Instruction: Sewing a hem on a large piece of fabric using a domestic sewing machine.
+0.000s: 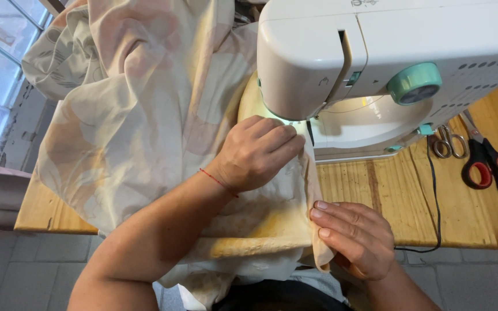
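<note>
Here, the left hand (257, 151) lay flat on the cloth (139, 115), pressing it against the sewing machine (376, 63) bed to steady it; just before the machine, the right hand (355, 236) pinched the cloth's folded edge, keeping it aligned. Scissors (491, 164) rested on the surface (462, 213) beside the machine.

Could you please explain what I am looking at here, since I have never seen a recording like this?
This single picture comes from a camera worn on a person's head, looking down at their own hands. A white sewing machine with teal knobs stands on a wooden table. Pale patterned fabric is draped across the table and under the machine. The left hand presses the fabric flat near the needle; the right hand pinches its folded edge. Red-handled scissors and small metal snips lie to the right.
</note>
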